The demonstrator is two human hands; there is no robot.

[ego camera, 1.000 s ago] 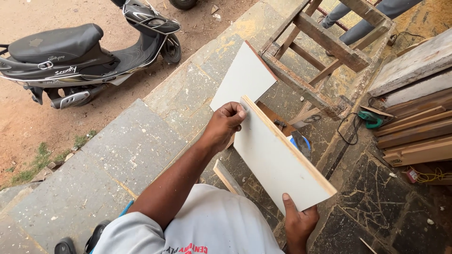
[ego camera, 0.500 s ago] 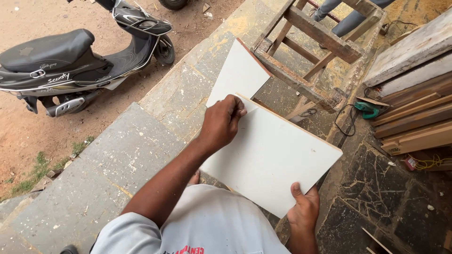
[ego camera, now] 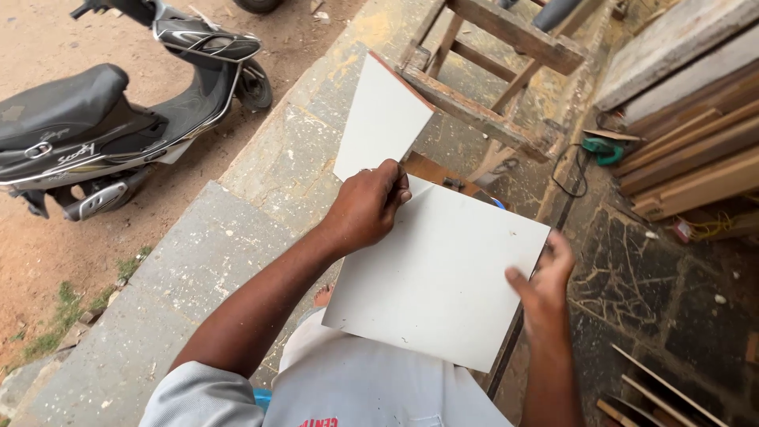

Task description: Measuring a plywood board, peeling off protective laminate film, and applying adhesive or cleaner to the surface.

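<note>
Far left, a black scooter (ego camera: 103, 134) stood parked on the dirt, well apart from the work, and a grey stone slab (ego camera: 182, 292) ran along beside it.

Moving in, the left hand (ego camera: 368, 207) was closed over the top left corner of the white board (ego camera: 439, 273), fingers curled over the edge, thumb side hidden. The board lay nearly flat, face up, out in front of the person's chest, above the stone paving. Just behind that hand a second white panel (ego camera: 381, 119) stood tilted, leaning by the wooden frame (ego camera: 482, 79).

Over to the right, the right hand (ego camera: 541, 281) met the board's right edge with the thumb laid on the top face; the fingers beneath were out of view, so how firmly it gripped could not be told.

To my eye, handling a broad, thin sheet like this called for hands at opposite edges, much as they were, with the face kept level so it would not flex or catch the frame ahead.

Further right, a teal power tool (ego camera: 602, 149) lay with its cord on the ground, near stacked timber planks (ego camera: 688, 158).

As for containers, only a sliver of something blue (ego camera: 496, 203) showed past the board's far edge; whether it was one, and what it held, could not be told.
</note>
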